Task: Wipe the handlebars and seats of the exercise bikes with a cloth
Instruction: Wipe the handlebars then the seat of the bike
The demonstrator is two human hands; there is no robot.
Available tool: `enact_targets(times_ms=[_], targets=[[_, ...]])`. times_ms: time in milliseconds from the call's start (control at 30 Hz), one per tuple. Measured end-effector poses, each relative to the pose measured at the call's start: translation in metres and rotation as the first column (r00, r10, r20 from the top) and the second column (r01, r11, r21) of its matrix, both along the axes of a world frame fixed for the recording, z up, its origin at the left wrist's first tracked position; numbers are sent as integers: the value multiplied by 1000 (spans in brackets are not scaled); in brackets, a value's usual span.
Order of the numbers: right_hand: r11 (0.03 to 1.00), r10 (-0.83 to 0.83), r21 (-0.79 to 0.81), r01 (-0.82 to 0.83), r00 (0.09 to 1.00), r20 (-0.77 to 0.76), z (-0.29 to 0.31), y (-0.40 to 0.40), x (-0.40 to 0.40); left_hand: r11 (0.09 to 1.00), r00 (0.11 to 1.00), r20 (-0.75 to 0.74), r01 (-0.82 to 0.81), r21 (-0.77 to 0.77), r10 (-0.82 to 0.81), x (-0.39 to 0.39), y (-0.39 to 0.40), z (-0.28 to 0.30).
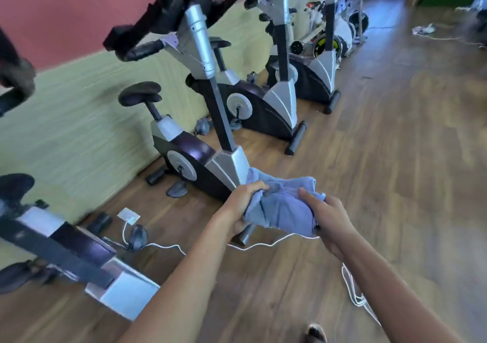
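Head view: both hands are raised in front of the body, above the wooden floor (369, 184), with one blue cloth (282, 205) bunched between them. The left hand (245, 200) has its fingers curled over the cloth's upper left edge; the right hand (326, 218) grips the right side with the thumb laid across the top. The cloth touches no bike; the two-handed hold appears meant to gather or refold it into a pad before wiping. The exercise bikes stand in a single row along the green and red wall (66, 121), seats toward the wall and front posts toward the open floor, which would leave handlebars reachable from the aisle. Count: four bikes of the grey and black type are identifiable, namely the nearest bike (79, 247) at lower left, the second bike (189, 158) directly beyond the hands, the third bike (263, 110) and the fourth bike (316, 79); further machines at the far end are too blurred to count. Seats seen: three, the nearest seat (15, 184), the second seat (141, 93) and the third seat (220, 43). The second bike's handlebar (142, 50) hangs high in frame, well apart from the cloth. One white cord (263, 245) trails across the floor beneath the hands, a possible trip hazard. Wiping of the bikes in view is judged not yet under way.
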State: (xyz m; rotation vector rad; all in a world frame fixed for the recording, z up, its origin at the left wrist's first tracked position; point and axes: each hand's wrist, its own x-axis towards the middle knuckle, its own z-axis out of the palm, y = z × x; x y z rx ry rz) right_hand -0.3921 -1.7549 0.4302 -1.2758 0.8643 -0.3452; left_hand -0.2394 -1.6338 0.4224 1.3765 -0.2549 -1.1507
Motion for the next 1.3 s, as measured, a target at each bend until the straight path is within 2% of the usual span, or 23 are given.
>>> enact_targets(times_ms=[133, 300, 400, 433, 500, 567, 633, 700, 833, 900, 1033, 1167, 1300], targets=[[983, 185, 24, -184, 983, -12, -12, -52, 67, 969, 968, -53, -247, -9, 247, 47, -24, -9], [912, 406, -34, -408, 913, -43, -18, -113, 141, 866, 861, -98, -499, 19, 499, 87, -44, 3], [817, 555, -118, -565, 825, -107, -16, -136, 189, 852, 844, -127, -523, 24, 521, 98, -46, 15], [794, 587, -123, -595, 803, -101, -15, -138, 198, 870, 864, -109, -492, 28, 492, 97, -45, 18], [703, 706, -74, -707, 707, -44, -10, -137, 225, 880, 879, -51, -474, 25, 474, 100, -38, 20], [563, 827, -7, -827, 563, -11, -9, -132, 247, 854, 854, 1, -520, 32, 520, 103, -28, 19], [414, 910, -22, -910, 414, -25, -8, -123, 272, 770, 775, 48, -632, 90, 630, 112, -16, 18], [345, 937, -47, -937, 347, -47, -11, -107, 300, 648, 665, 132, -746, 151, 735, 122, -1, 15], [330, 943, -59, -942, 332, -27, -17, -68, 349, 473, 507, 169, -857, 203, 845, 151, 28, 6], [350, 935, -85, -933, 353, -29, -22, -45, 380, 425, 462, 174, -880, 211, 870, 176, 46, 4], [391, 915, -141, -910, 401, -50, -19, -1, 441, 413, 458, 199, -882, 229, 867, 236, 85, 4], [360, 924, -190, -913, 377, -61, -11, 36, 496, 389, 442, 248, -891, 235, 862, 290, 121, 6], [334, 932, -170, -927, 352, -90, -9, 62, 531, 373, 427, 238, -896, 240, 872, 324, 148, 8]])
